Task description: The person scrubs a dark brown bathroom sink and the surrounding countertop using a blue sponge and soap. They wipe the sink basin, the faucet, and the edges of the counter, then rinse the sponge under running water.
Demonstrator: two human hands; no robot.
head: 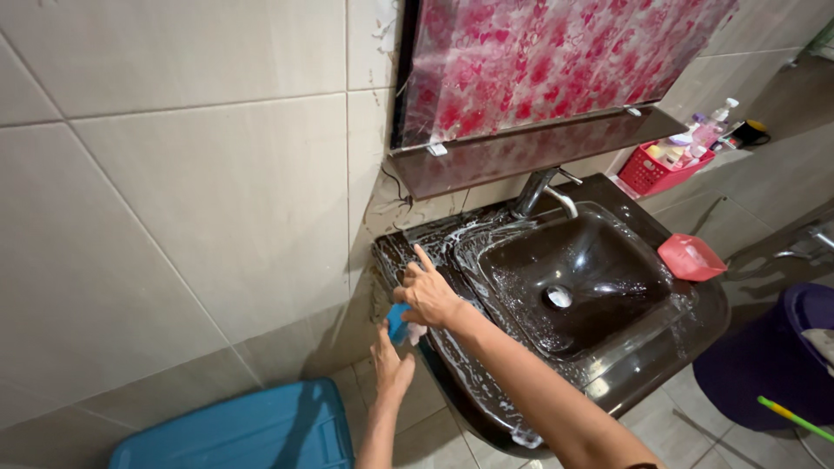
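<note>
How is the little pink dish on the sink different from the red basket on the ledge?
The pink dish is small with solid sides; the red basket is bigger with slotted sides. The dish rests on the soapy dark sink rim, looking nearly empty; the basket is filled with bottles. Both are plastic-looking and reddish.

That was a home bathroom: a dark, soap-streaked washbasin with a chrome tap sat against pale tiled walls, a mirror hung above it, a red basket of toiletry bottles stood alongside, and a purple bucket waited on the tiled floor.
</note>
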